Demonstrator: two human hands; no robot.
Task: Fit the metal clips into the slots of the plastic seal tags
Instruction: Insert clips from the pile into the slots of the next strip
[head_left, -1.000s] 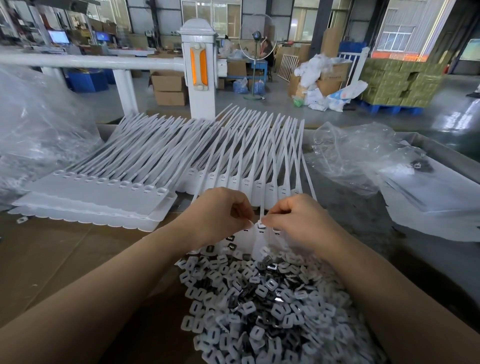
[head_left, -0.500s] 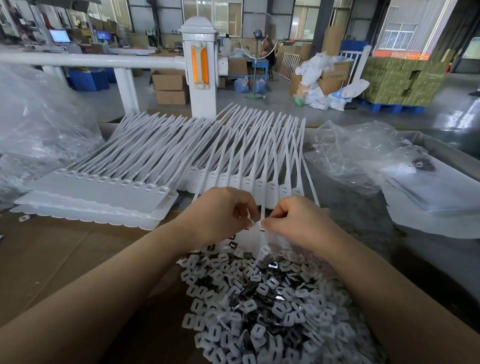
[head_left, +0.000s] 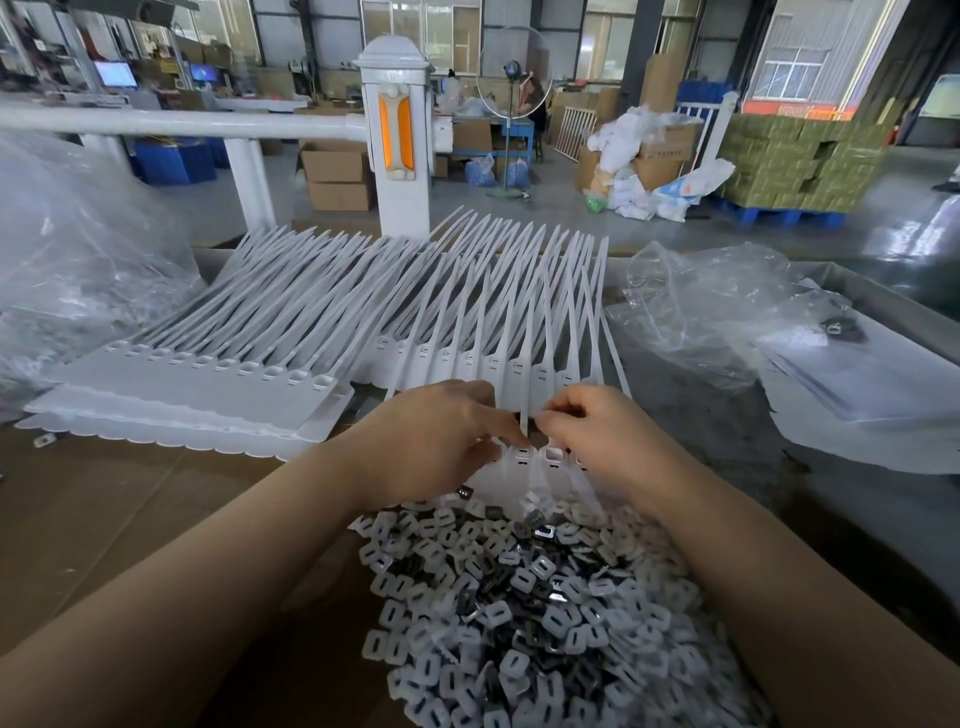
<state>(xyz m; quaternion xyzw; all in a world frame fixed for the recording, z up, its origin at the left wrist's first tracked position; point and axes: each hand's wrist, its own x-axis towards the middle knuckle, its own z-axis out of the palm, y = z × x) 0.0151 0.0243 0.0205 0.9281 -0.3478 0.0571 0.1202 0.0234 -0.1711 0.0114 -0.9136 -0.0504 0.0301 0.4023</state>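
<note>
Cardboard (head_left: 104, 519) covers the near bench, with a warehouse floor, a white post (head_left: 397, 130) and stacked cartons seen far behind. Rows of white tags (head_left: 467, 291) are fanned across the middle, their straps pointing far, and a flat stack of tags (head_left: 182, 384) lies to the left. A large heap of clips (head_left: 519, 613) is spread at the near centre, just below the hands. The left hand (head_left: 431, 441) and the right hand (head_left: 597, 441) are held close together over one tag strip (head_left: 540, 457), whose slotted heads show between them. Both hands are curled, with fingertips brought almost to touching above a single thin strap (head_left: 525, 421); something small appears to be pinched there, but whether it is a clip or only the strap cannot be told, since the fingers hide it. From this position, several faults seem possible. A clip could be pressed in tilted or reversed, because the slot is largely covered by the fingers and alignment is judged by feel. A clip could be dropped into the heap and lost among the others. The strip could be shifted or bent if it is pressed without support, as it rests partly on loose clips. A slot could also be skipped, since neighbouring heads look alike. Clear bags (head_left: 727, 312) at the right are well apart and seem no hindrance.
</note>
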